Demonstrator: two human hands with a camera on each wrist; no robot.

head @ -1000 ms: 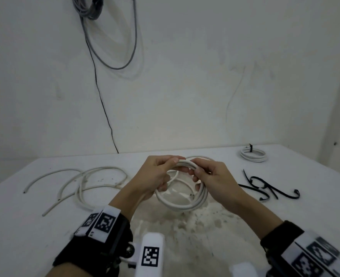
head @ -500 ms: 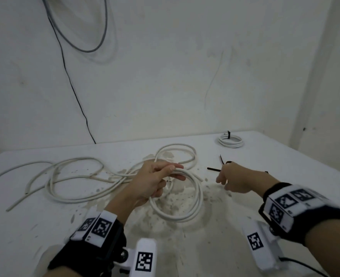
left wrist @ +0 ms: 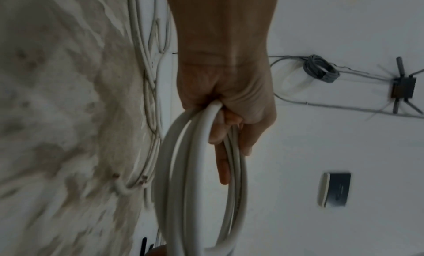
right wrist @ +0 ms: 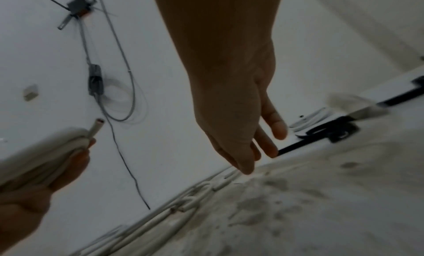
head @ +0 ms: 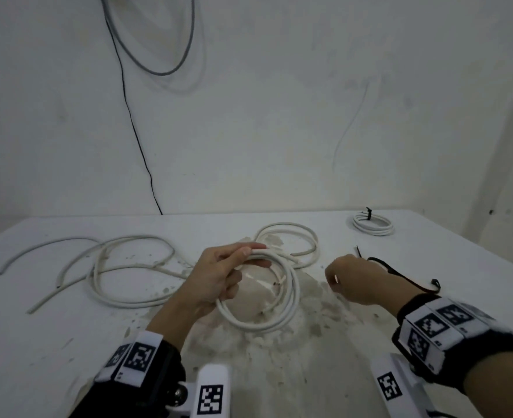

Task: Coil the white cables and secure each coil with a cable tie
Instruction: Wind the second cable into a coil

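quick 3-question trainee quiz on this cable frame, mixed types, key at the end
1. True or false: the left hand grips the coil.
2. How many tied coils lie on the table? A) none B) one C) three
3. What black items lie by the right hand?

Key
1. True; its fingers curl round the bundled turns.
2. B; the tied coil sits at the far right.
3. Cable ties; the fingers reach toward them, and no view shows a grip.

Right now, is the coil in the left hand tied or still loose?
Loose: no tie shows on the coil; only the left hand grips it.
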